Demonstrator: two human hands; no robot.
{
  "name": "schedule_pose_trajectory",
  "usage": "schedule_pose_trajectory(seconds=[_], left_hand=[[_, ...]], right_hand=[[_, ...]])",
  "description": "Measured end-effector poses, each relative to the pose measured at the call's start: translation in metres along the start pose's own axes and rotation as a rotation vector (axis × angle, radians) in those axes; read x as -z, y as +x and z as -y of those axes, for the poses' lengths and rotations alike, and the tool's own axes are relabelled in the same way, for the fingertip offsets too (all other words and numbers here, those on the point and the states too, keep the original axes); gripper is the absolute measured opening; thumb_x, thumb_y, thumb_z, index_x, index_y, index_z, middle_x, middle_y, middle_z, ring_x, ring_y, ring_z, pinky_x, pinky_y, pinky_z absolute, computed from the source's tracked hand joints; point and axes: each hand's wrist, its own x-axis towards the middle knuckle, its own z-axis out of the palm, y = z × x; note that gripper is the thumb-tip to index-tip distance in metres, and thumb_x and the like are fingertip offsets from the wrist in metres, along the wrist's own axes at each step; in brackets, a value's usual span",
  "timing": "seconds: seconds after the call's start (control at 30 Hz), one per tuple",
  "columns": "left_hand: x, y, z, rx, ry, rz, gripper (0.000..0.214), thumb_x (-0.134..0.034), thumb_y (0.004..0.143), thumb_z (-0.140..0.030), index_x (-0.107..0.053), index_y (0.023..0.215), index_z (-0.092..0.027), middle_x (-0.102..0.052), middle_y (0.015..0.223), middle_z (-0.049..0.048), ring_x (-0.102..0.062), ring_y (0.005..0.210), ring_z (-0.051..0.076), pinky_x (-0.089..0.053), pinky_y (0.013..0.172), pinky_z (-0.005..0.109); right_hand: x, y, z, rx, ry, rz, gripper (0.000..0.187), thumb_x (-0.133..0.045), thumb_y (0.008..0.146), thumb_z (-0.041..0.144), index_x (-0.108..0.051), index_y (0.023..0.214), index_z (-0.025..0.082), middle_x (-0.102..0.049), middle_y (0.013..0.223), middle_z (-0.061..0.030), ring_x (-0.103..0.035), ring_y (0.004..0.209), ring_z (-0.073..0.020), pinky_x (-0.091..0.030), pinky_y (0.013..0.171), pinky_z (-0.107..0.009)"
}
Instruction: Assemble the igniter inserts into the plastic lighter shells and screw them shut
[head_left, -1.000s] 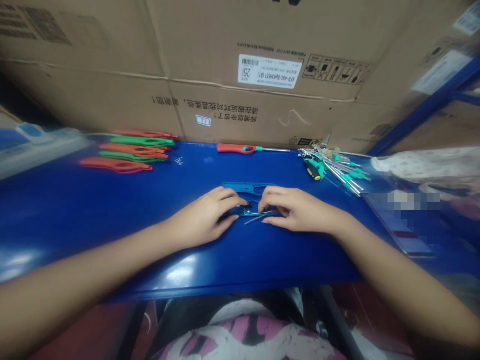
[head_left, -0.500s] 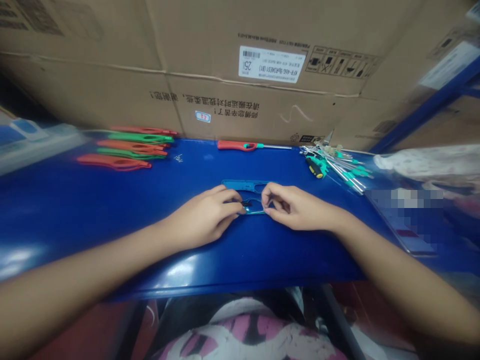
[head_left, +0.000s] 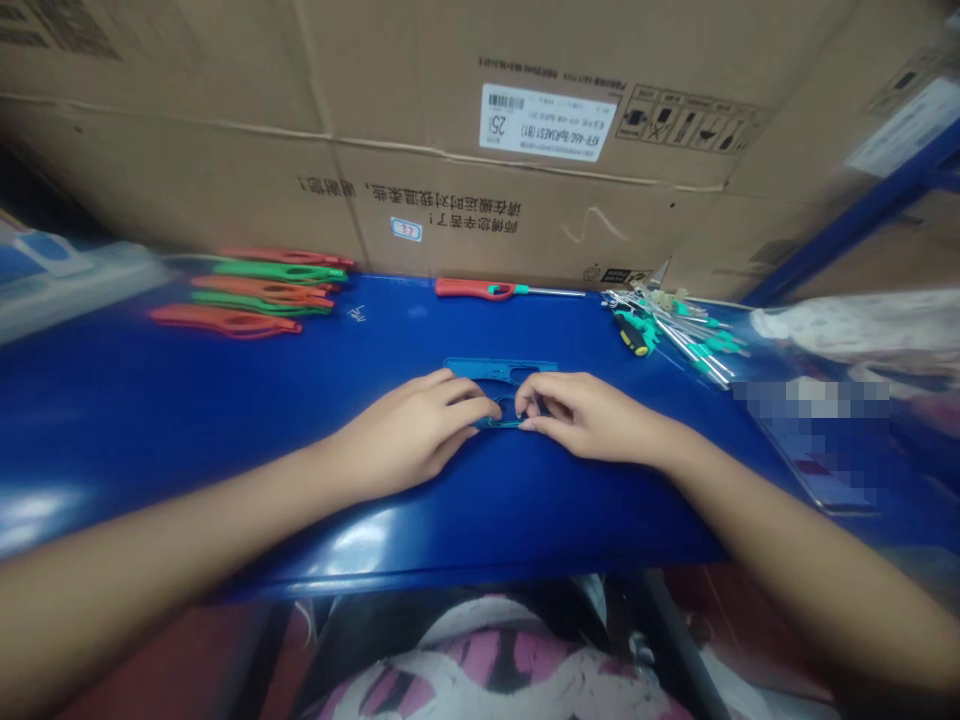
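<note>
Between my hands, low over the blue table [head_left: 450, 540], is a blue lighter casing half [head_left: 507, 424], its looped opening partly visible. My left hand [head_left: 431, 425] is closed on its left part, thumb and index finger pressed at the loop. Fingertips of my right hand [head_left: 574, 412] pinch its right end, and most of that end is hidden behind them. A second blue casing half [head_left: 474, 370] lies flat just beyond, close to the knuckles of both hands.
Behind, a red lighter [head_left: 472, 289] with a metal tube lies by the cardboard box [head_left: 420, 120]. Red and green lighter casings [head_left: 225, 320] are at left. On the right are a pile of metal tubes with green parts [head_left: 697, 340], a black-yellow screwdriver [head_left: 630, 335] and a phone-like slab [head_left: 840, 490].
My right fingertips have shifted slightly left along the casing half. My left thumb and index finger have moved a little right, covering more of the loop. The second half stays put.
</note>
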Motion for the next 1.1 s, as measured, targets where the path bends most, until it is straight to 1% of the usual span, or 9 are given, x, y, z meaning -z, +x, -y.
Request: schedule_pose_trajectory(seconds=[0.07,0.17,0.33,0.43,0.6,0.73,0.87,0.97,1.1], left_hand=[[0.0,0.0,0.0,0.001,0.002,0.002,0.027,-0.045,0.102,-0.022,-0.063,0.122,-0.022,-0.065,0.118,0.008,-0.058,0.105,0.024,-0.05,0.093,0.04],[-0.001,0.0,0.0,-0.001,0.008,0.0,0.028,-0.045,0.102,-0.022,-0.065,0.122,-0.023,-0.065,0.118,0.008,-0.058,0.106,0.024,-0.051,0.093,0.041],[0.0,-0.001,0.001,-0.015,0.026,-0.008,0.03,-0.045,0.102,-0.022,-0.068,0.121,-0.023,-0.065,0.119,0.0092,-0.059,0.108,0.025,-0.052,0.094,0.041],[0.0,-0.001,0.002,-0.023,0.043,-0.008,0.03,-0.045,0.102,-0.022,-0.071,0.119,-0.023,-0.066,0.119,0.0101,-0.06,0.108,0.025,-0.053,0.095,0.042],[0.0,-0.001,0.003,-0.04,0.031,-0.026,0.03,-0.046,0.102,-0.022,-0.074,0.113,-0.022,-0.067,0.118,0.0108,-0.061,0.107,0.025,-0.054,0.094,0.044],[0.0,-0.002,0.003,-0.036,0.027,-0.032,0.03,-0.048,0.101,-0.021,-0.075,0.113,-0.024,-0.067,0.119,0.01,-0.061,0.106,0.025,-0.055,0.092,0.043],[0.0,-0.002,0.003,-0.019,0.028,-0.032,0.029,-0.049,0.1,-0.021,-0.075,0.112,-0.025,-0.068,0.118,0.009,-0.062,0.105,0.025,-0.055,0.092,0.042],[0.001,-0.003,0.003,-0.029,0.053,-0.026,0.03,-0.05,0.099,-0.02,-0.074,0.115,-0.026,-0.069,0.119,0.008,-0.063,0.106,0.026,-0.056,0.092,0.043],[0.002,-0.003,0.003,-0.048,0.122,-0.028,0.031,-0.05,0.099,-0.021,-0.073,0.121,-0.026,-0.07,0.122,0.0076,-0.065,0.105,0.026,-0.058,0.088,0.042]], right_hand=[[0.0,0.0,0.0,0.001,0.013,-0.02,0.004,-0.064,0.091,0.019,-0.064,0.095,0.017,-0.056,0.071,0.0034,-0.046,0.059,-0.0095,-0.037,0.064,-0.023],[-0.001,0.001,-0.002,0.004,0.05,-0.052,0.003,-0.063,0.09,0.017,-0.065,0.089,0.016,-0.056,0.071,0.0032,-0.044,0.056,-0.008,-0.037,0.06,-0.022],[-0.002,0.001,-0.003,0.024,0.076,-0.093,0.004,-0.064,0.087,0.015,-0.066,0.083,0.016,-0.06,0.08,0.0008,-0.043,0.056,-0.0066,-0.037,0.058,-0.022],[-0.002,0.001,-0.005,0.033,0.086,-0.083,0.004,-0.063,0.086,0.014,-0.067,0.084,0.016,-0.062,0.083,-0.0005,-0.043,0.057,-0.0068,-0.038,0.058,-0.022],[0.002,-0.002,-0.006,0.011,0.091,-0.06,0.005,-0.064,0.085,0.013,-0.068,0.084,0.016,-0.063,0.081,-0.0009,-0.045,0.055,-0.0072,-0.039,0.056,-0.022],[0.006,-0.004,-0.006,0.068,0.066,-0.035,0.008,-0.063,0.083,0.009,-0.068,0.083,0.015,-0.065,0.084,-0.0019,-0.051,0.06,-0.0082,-0.041,0.058,-0.022],[0.009,-0.006,-0.004,0.097,0.056,-0.002,0.011,-0.063,0.084,0.009,-0.071,0.084,0.016,-0.067,0.09,-0.004,-0.056,0.065,-0.0095,-0.044,0.061,-0.022],[0.009,-0.006,-0.005,0.109,0.053,-0.004,0.01,-0.062,0.085,0.01,-0.071,0.086,0.016,-0.067,0.092,-0.0046,-0.056,0.064,-0.0091,-0.045,0.06,-0.023],[0.009,-0.007,-0.007,0.108,0.056,-0.042,0.007,-0.062,0.086,0.012,-0.068,0.086,0.016,-0.066,0.093,-0.0049,-0.054,0.059,-0.0073,-0.046,0.058,-0.022]])
